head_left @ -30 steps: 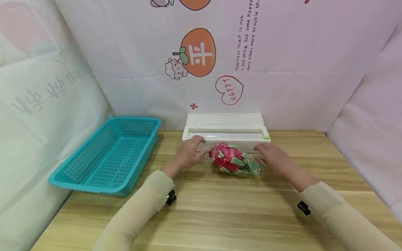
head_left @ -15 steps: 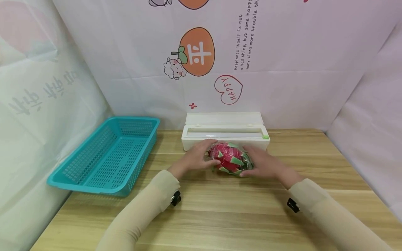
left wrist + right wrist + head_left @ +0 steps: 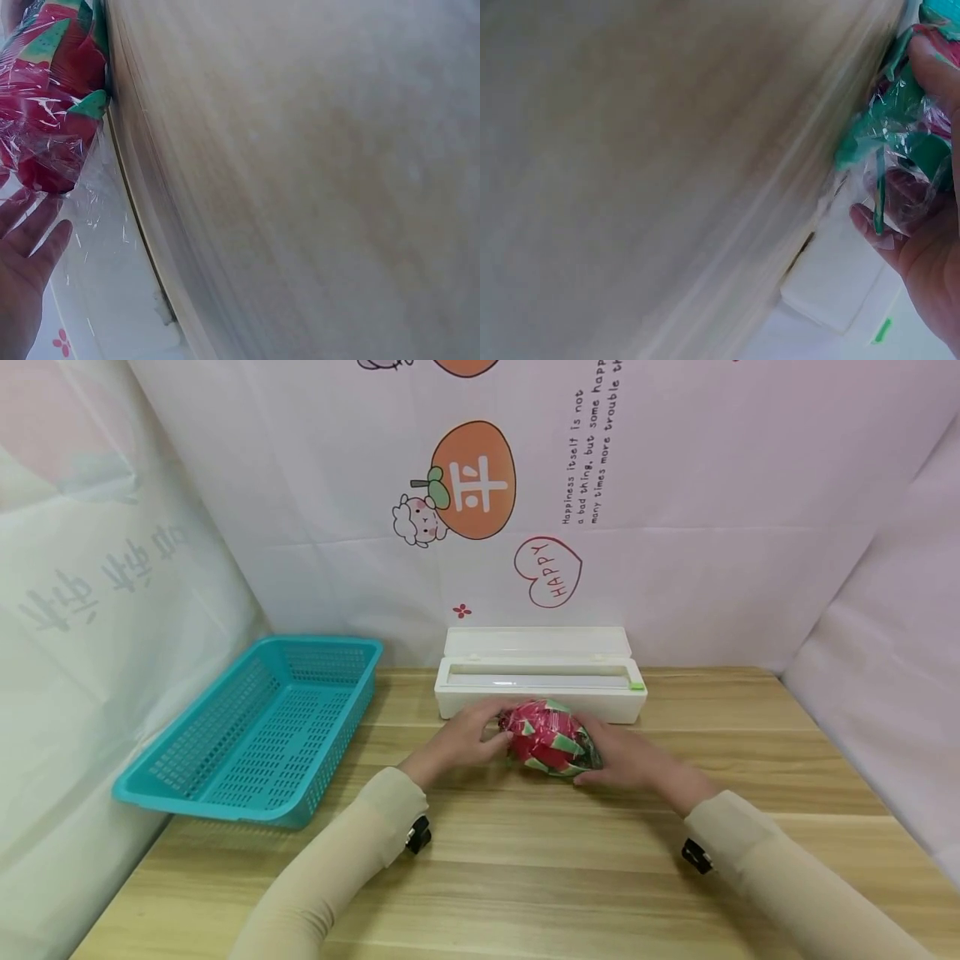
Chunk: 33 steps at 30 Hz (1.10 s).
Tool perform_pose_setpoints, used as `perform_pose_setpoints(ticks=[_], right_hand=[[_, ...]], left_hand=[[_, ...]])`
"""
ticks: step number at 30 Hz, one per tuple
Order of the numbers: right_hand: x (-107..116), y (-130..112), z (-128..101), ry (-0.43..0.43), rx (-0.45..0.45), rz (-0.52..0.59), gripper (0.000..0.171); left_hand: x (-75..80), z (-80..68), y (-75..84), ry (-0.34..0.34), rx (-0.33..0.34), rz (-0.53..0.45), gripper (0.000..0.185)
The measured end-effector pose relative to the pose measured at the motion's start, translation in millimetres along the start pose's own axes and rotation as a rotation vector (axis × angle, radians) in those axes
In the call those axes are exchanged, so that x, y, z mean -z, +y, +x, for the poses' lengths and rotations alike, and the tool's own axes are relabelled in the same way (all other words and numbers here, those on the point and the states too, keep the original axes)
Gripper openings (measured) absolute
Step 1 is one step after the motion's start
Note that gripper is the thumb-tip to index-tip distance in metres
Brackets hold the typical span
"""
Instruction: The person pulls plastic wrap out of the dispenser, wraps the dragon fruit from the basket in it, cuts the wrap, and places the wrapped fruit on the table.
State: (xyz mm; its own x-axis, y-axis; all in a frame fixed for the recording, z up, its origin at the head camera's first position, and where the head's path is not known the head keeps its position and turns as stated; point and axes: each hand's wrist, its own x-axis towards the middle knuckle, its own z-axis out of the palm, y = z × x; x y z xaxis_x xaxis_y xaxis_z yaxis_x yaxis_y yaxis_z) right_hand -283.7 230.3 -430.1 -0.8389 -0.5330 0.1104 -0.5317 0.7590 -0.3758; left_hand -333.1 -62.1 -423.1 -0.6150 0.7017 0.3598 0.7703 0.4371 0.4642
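A red dragon fruit [image 3: 546,737] with green scales, wrapped in clear plastic film, lies on the table in front of a white box. At its left end is my left hand [image 3: 467,737]; in the left wrist view its fingers [image 3: 39,231] are fairly straight and touch the loose film. My right hand [image 3: 624,757] grips the other end, with the thumb over the green tips and the fingers curled behind, as the right wrist view shows. Crumpled film [image 3: 907,191] is gathered against that palm. The far side of the fruit is hidden in the head view.
The white cling film box [image 3: 537,703] stands at the back with its lid raised and a green slider [image 3: 637,686] at its right end. A turquoise basket [image 3: 352,727] is on the left of the wooden table [image 3: 540,877]. Printed white cloth [image 3: 675,593] hangs behind.
Both hands have come inward from beside the fruit onto its two ends. The film that stuck out at the right is now bunched in under the right hand. The fruit has stayed in place.
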Motion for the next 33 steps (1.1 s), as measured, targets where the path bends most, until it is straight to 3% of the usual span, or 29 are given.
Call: perform_pose_setpoints(ticks=[14,21,33], right_hand=[[-4,-3,-2,0.041,0.013,0.151,0.084],[-4,-4,-7,0.046,0.025,0.261,0.082],[-1,-14,-21,-0.061,-0.054,0.338,0.080]], left_hand=[[-4.6,-1.2,-1.4,0.086,0.030,-0.020,0.025],[-3.3,-5.1,6.4,0.159,-0.013,0.009,0.022],[-2.6,-20.2,16.6,0.209,-0.031,0.040,0.019]])
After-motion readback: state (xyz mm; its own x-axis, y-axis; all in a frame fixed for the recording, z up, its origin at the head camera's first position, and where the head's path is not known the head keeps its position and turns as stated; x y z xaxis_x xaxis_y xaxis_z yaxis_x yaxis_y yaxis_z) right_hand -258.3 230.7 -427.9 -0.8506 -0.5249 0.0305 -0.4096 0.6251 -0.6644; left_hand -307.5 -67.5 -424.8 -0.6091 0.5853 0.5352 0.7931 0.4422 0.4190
